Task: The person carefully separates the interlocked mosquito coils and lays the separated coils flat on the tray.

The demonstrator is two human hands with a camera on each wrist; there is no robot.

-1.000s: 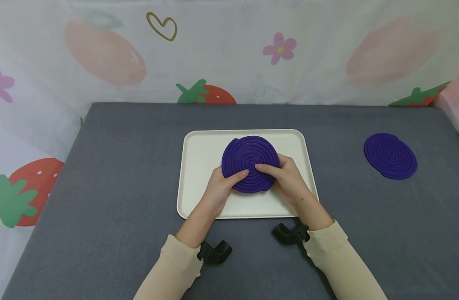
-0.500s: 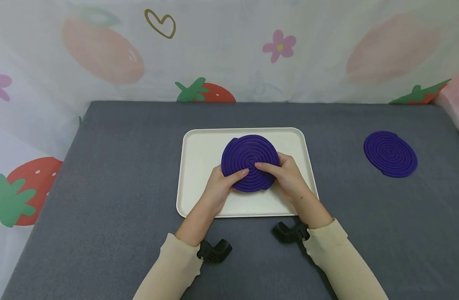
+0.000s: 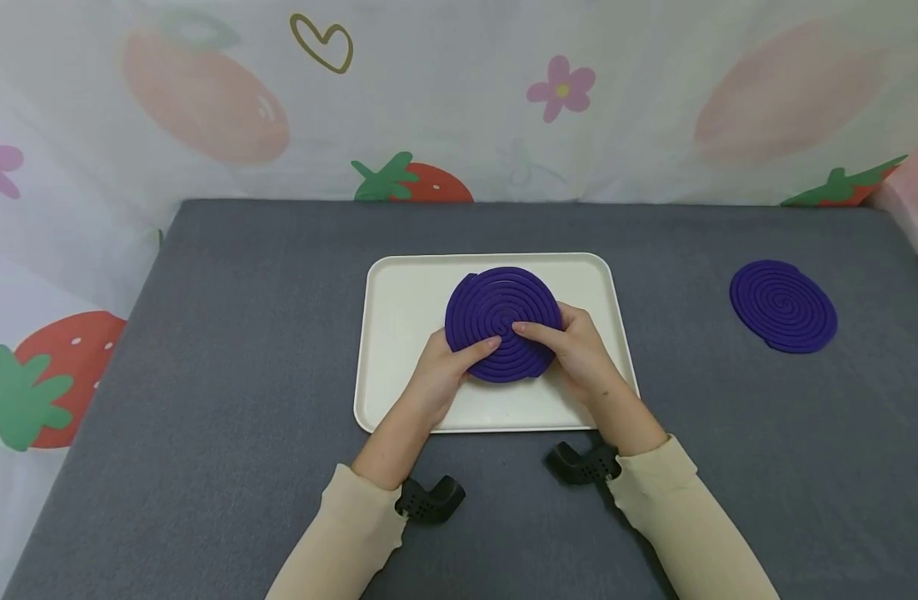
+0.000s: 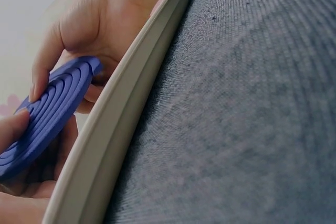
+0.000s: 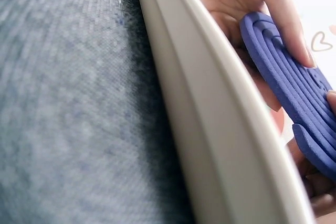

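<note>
In the head view, a purple coil (image 3: 504,287) is held over a white tray (image 3: 399,321) on the grey desk (image 3: 264,350); its near left edge is pinched by the grip of the left hand (image 3: 441,371), its right side by the grip of the right hand (image 3: 581,346), with both thumbs laid on its face near the centre; a second coil (image 3: 784,307) is seen lying on the desk, well apart to the right, touched by neither hand.

In the left wrist view, the coil is shown tilted beyond the tray's near rim, pinched between thumbs above and fingers beneath; its turns are packed closely.

In the right wrist view, the same pinch is shown; the strip's outer end is visible at the edge; winding is judged finished, setting down not yet done; whether work on the second coil is left cannot be told.
</note>
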